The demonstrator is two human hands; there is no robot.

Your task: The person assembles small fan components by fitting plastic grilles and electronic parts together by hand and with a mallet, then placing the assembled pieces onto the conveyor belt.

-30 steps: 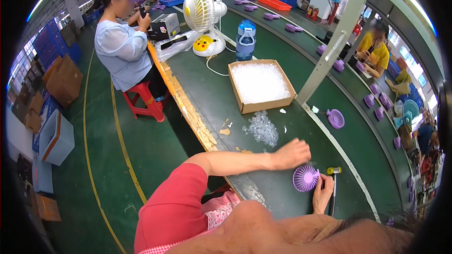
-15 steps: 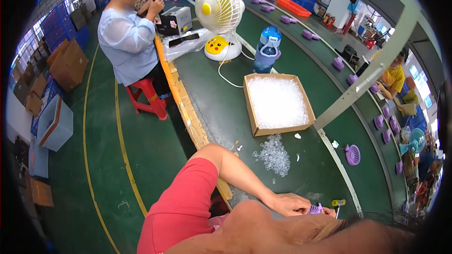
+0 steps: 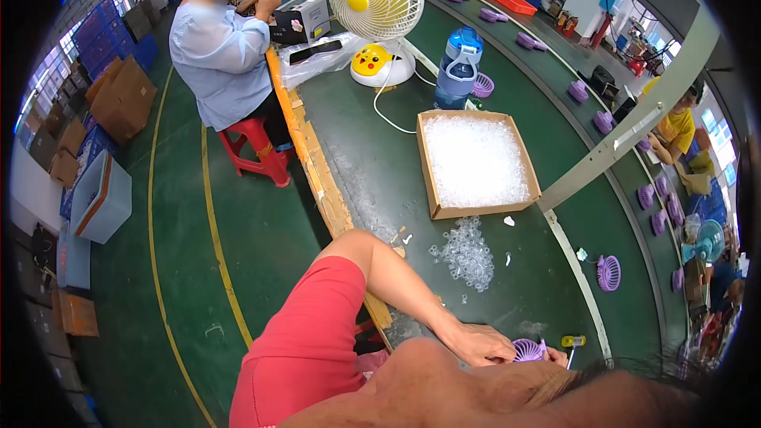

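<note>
Close to the table's near edge, a small purple fan (image 3: 528,350) with a slatted round guard is between my hands. My left hand (image 3: 485,345) has its fingers curled against the guard's left side. My right hand (image 3: 558,357) shows only as a few bent fingers at the fan's right side; the rest is hidden behind my own body. Just right of those fingers lies a screwdriver (image 3: 572,342) with a yellow handle. A pile of small clear plastic rings (image 3: 468,257) is spread on the green table ahead of my hands.
Beyond the pile, a cardboard box (image 3: 485,212) holds many clear pieces. Behind it stand a blue bottle (image 3: 457,71) and a white table fan (image 3: 377,0). A metal post (image 3: 610,150) slants up at right. Purple fans (image 3: 609,273) lie along the belt. A person (image 3: 222,55) sits at far left.
The view has shifted slightly. On the belt, the nearest purple fan and a white scrap have moved toward me, and another fan shows more beside the bottle. My hands stay at the small fan.
</note>
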